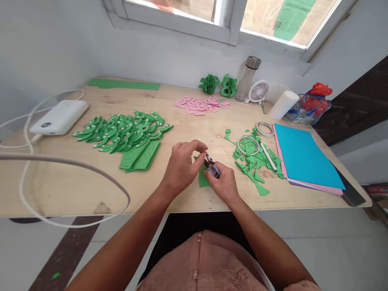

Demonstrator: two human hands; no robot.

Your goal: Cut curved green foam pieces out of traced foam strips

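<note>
The person's right hand point(224, 182) is wrapped around a small dark and blue-grey tool point(214, 169), whose upper end points toward the left hand point(181, 165). The left thumb and forefinger curve in at that end; whether they pinch anything there cannot be told. The tool sits between the two hands, near the front edge of the table point(188, 202), above a piece of green paper point(203, 180) that the hands partly cover.

To the left of the hands lie flat green cards point(141, 157) beside a heap of green curved pieces point(118, 131); to the right are green scraps point(257, 161) with a tape roll point(248, 146) resting on them.

Toward the back right, a clear blue-edged bag point(298, 116) holds red material point(321, 89) that pokes out of its top. A clear bottle point(245, 83) with a metal lid stands upright near the wall; its contents cannot be made out.
</note>
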